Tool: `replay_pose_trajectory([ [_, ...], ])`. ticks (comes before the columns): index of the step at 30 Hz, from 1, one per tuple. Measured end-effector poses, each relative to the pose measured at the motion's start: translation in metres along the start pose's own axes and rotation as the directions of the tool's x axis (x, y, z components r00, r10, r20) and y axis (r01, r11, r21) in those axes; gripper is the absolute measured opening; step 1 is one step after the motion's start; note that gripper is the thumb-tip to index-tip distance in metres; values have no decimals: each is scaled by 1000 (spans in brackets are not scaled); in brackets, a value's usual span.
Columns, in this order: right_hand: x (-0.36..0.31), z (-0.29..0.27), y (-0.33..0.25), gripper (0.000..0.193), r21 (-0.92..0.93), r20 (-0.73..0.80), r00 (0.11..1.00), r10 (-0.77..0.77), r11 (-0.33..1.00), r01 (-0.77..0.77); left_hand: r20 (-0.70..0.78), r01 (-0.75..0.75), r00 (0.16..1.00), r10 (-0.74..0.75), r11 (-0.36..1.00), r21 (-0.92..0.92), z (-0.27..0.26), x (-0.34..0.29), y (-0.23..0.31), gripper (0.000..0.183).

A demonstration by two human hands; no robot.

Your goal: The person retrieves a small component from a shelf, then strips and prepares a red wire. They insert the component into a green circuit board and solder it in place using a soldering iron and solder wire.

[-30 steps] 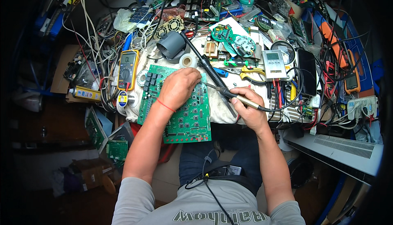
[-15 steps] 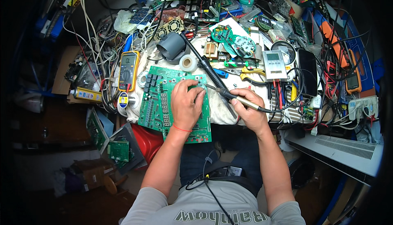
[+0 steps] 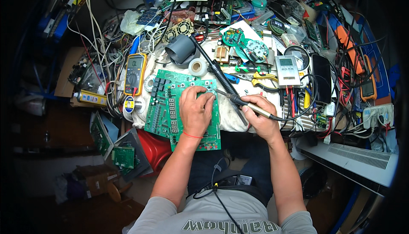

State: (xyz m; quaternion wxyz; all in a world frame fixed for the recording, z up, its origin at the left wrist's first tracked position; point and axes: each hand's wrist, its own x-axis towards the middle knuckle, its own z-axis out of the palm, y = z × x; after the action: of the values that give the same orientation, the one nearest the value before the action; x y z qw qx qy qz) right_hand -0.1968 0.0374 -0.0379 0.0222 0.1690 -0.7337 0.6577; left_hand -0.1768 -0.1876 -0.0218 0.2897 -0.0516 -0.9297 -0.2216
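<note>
My left hand (image 3: 196, 110) rests over a green circuit board (image 3: 208, 143) with a column of digit displays. Its thumb and forefinger come together near the board's upper right; whatever they pinch, if anything, is hidden. A soldering iron (image 3: 260, 111) with a pale handle is gripped in my right hand (image 3: 265, 122). Its tip points left and reaches the board's upper right edge, close to my left fingertips; contact cannot be made out. Another green board (image 3: 156, 108) lies partly under the first, at its left.
A yellow multimeter (image 3: 135, 74) lies left of the boards. Behind stand a roll of tape (image 3: 197, 67) and a grey cup-shaped holder (image 3: 182, 48). A black jointed arm (image 3: 221, 78) slants across the cloth. Yellow-handled pliers (image 3: 264, 81) and a silver soldering station (image 3: 287, 70) sit right.
The whole view has shifted very slightly. Both hands, the soldering iron and the boards keep nearly the same places relative to each other.
</note>
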Motion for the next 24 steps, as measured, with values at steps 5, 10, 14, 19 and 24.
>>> replay_pose_trajectory([
  [5, 0, 0, 3, 26, 11, 4, 1000, -5, 1000, 5, 5, 10, 1000, -10, 1000, 10, 1, 1, 0, 11],
  [10, 0, 0, 3, 25, -16, -2, 1000, -7, 1000, 7, 11, 22, 1000, -22, 1000, 5, 0, 1, 1, 10],
  [14, 0, -1, 2, 25, -19, 7, 1000, 0, 1000, 0, 16, 33, 999, -33, 999, -2, 1, 1, 1, 10],
  [19, 0, 0, 3, 25, -5, 8, 1000, 21, 1000, -20, 26, 34, 999, -33, 999, -11, 0, 2, -1, 10],
  [24, 0, 0, 3, 25, -4, 7, 1000, 21, 1000, -21, 37, 38, 999, -37, 999, -16, 0, 3, -1, 9],
])
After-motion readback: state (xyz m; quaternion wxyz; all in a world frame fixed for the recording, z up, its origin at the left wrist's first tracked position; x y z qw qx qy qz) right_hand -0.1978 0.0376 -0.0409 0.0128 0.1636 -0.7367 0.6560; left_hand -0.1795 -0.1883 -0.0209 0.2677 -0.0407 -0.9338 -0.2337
